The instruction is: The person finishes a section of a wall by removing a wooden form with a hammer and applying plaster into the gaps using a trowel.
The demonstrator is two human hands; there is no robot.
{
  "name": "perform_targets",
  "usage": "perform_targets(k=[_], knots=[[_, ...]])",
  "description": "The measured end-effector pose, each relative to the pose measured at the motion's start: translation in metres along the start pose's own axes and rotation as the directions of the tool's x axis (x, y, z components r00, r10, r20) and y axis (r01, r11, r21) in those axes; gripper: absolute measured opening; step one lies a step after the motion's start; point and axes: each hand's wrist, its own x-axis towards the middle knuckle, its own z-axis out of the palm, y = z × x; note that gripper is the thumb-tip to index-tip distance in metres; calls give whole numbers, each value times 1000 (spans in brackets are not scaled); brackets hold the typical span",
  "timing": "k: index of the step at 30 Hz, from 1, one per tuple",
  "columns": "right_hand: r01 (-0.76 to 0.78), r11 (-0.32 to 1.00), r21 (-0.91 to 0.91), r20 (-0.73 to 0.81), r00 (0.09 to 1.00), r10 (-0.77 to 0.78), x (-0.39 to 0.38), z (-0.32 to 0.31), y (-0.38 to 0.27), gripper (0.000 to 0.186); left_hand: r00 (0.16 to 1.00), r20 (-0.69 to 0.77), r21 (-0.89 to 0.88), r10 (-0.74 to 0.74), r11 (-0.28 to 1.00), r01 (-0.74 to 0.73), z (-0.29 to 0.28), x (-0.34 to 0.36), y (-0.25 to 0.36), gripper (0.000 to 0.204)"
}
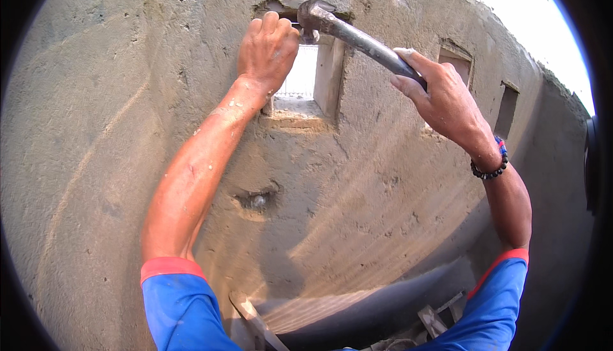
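Observation:
My right hand (444, 99) grips the lower handle of a claw hammer (370, 45), whose dark metal head is raised beside my left fist with the claw pointing up. Closed tightly, my left hand (268, 47) is at the upper left corner of a small square opening (329, 79) in the rough grey wall (357, 178). A thin pale tip shows at its fingers near the hammer head; what it belongs to is hidden by the fist. Along the opening's top edge the plaster is broken and uneven. Pale crumbs stick to my left forearm.
Further right in the wall are two more openings (506, 109). Below the first one is a chipped hole (257, 201). Wooden pieces (258, 322) lie at the wall's foot. The wall's upper edge slopes down at the right, with bright sky beyond.

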Motion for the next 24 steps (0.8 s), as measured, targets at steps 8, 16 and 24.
perform_targets(k=[8,16,24], knots=[[-34,999,-33,5,999,34,0,15,4,33,1000,-16,-27,7,1000,-8,2,0,0,3],[41,988,152,-287,958,4,-5,0,0,33,999,30,-27,11,1000,-10,-2,1,1,2],[72,996,43,-76,995,-69,-1,-9,-3,34,998,-46,-20,39,999,-40,3,-2,0,3]])
